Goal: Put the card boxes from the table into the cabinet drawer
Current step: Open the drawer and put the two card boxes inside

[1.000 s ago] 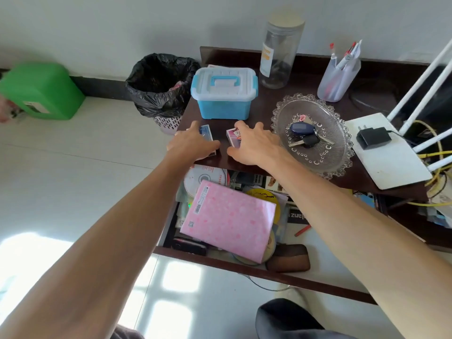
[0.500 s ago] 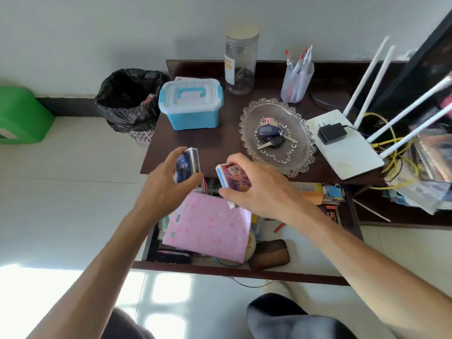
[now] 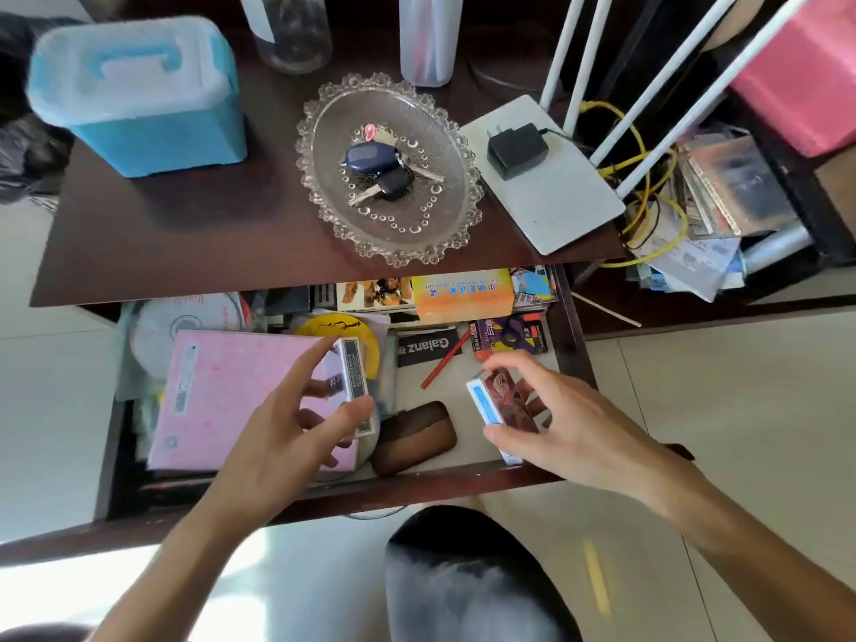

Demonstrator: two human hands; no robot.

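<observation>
The cabinet drawer point(image 3: 574, 345) stands pulled out below the dark tabletop point(image 3: 185, 234). My left hand point(image 3: 287, 437) grips a white and dark card box point(image 3: 349, 377) by its edges, above the pink booklet point(image 3: 222, 391) in the drawer's left half. My right hand point(image 3: 560, 428) holds a second card box point(image 3: 498, 400), with a blue edge and a reddish picture face, low over the pale drawer floor at the right front corner. Both boxes are inside the drawer's outline. Fingers cover part of each box.
The drawer also holds discs, a brown case point(image 3: 412, 437), a red pencil point(image 3: 444, 359), an orange box point(image 3: 463, 294) and leaflets. On the tabletop stand a blue storage box point(image 3: 139, 95), a glass dish point(image 3: 463, 196) with keys, a white router point(image 3: 551, 201), a jar and a pen cup.
Both hands lifted the two card boxes off the table and brought them down and toward me into the open drawer. The camera has tilted down and closer.
</observation>
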